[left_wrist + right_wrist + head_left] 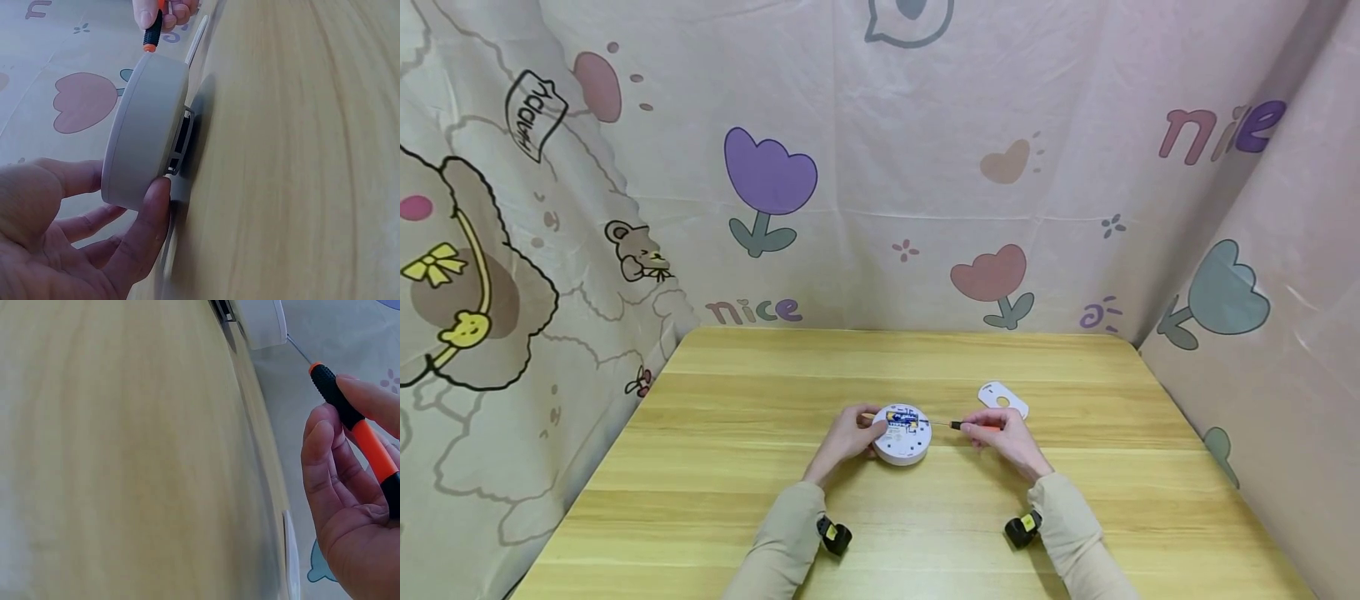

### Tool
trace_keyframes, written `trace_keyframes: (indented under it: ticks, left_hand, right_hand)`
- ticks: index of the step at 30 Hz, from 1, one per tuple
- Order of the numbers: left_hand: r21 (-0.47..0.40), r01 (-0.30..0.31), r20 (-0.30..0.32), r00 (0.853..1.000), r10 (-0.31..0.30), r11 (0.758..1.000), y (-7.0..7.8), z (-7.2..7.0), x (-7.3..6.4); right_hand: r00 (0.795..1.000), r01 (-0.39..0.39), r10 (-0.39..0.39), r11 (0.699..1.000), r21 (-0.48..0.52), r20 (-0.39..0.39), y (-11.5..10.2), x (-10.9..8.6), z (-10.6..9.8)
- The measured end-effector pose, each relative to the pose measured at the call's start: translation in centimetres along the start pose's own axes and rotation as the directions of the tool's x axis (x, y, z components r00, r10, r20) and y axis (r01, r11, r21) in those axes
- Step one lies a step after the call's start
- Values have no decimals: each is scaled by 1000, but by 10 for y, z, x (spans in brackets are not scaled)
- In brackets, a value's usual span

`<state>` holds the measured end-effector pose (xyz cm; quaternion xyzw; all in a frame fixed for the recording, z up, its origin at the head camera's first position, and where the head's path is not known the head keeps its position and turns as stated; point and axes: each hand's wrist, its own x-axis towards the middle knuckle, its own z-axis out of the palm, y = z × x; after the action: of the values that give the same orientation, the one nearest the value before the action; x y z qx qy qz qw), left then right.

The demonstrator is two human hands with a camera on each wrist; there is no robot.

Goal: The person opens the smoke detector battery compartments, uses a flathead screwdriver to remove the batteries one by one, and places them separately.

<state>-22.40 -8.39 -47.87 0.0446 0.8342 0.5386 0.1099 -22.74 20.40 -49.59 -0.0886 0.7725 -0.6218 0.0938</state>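
A round white device [901, 446], much like a smoke alarm, is held at its left edge by my left hand [853, 433]. Its upper face shows a recess with a blue battery [901, 419]. In the left wrist view the fingers and thumb grip the device's rim [140, 131] from both sides, and a slotted dark part [181, 142] juts from its underside. My right hand [1003, 429] pinches a screwdriver [372, 450] with an orange and black handle. The screwdriver's thin shaft [299, 349] reaches the device's right edge near the battery recess; the tip is hard to make out.
A white mounting plate [992, 392] with a round hole lies on the wooden table [880, 533], just beyond my right hand. Patterned curtains [880, 275] hang behind the table and along both sides.
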Motion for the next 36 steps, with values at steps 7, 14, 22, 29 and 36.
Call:
trace_keyframes:
  ticks: [7,14,22,29,36]
  left_hand:
    - [5,35,-16,999,-35,999,2,1,0]
    - [-19,53,-9,999,-53,998,2,3,1]
    - [-56,72,-10,997,-73,996,2,5,2]
    - [-87,79,-1,997,-79,993,2,6,1]
    - [-83,68,-5,998,-69,994,-2,7,2]
  right_hand:
    - [1000,6,-6,998,-58,7,-9,-1,-1]
    - [1000,6,-4,985,-175,10,-39,-5,1]
    - [993,109,-119,910,-399,0,-46,3,-2]
    - [972,217,-231,786,-579,50,-61,7,5]
    - [947,295,-298,668,-683,117,-79,6,16]
